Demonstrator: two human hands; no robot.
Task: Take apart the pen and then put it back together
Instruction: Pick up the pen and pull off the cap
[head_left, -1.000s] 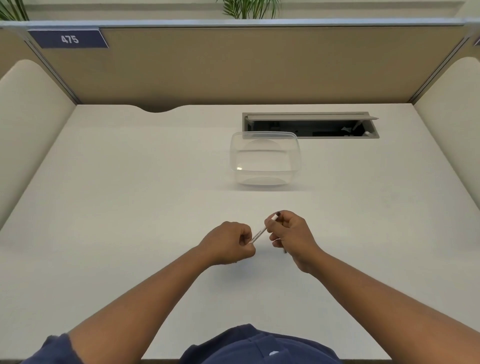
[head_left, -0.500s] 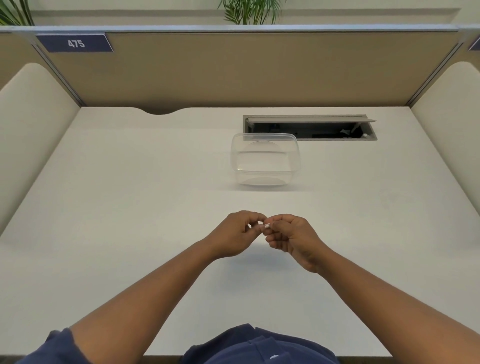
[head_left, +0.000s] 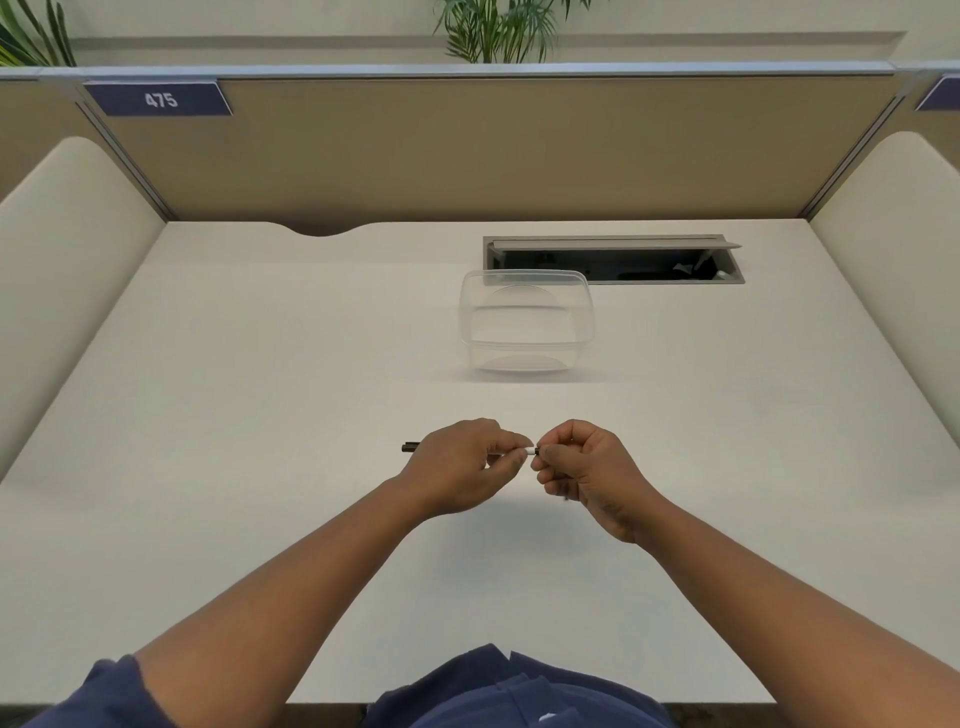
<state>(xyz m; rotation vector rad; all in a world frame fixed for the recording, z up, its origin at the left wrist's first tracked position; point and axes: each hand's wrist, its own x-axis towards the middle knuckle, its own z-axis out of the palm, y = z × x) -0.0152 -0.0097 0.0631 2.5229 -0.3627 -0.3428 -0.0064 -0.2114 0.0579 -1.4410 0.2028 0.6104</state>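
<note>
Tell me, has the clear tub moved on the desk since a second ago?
No. The clear tub sits just in front of the cable hatch, as before.

White desk (head_left: 260, 415), bare but for a clear plastic container (head_left: 525, 327) standing near the open cable hatch (head_left: 613, 260) at its back.

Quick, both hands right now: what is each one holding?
Left hand: closed around the pen, dark end sticking out left.
Right hand: grip pinched on the pen's right end.
</note>
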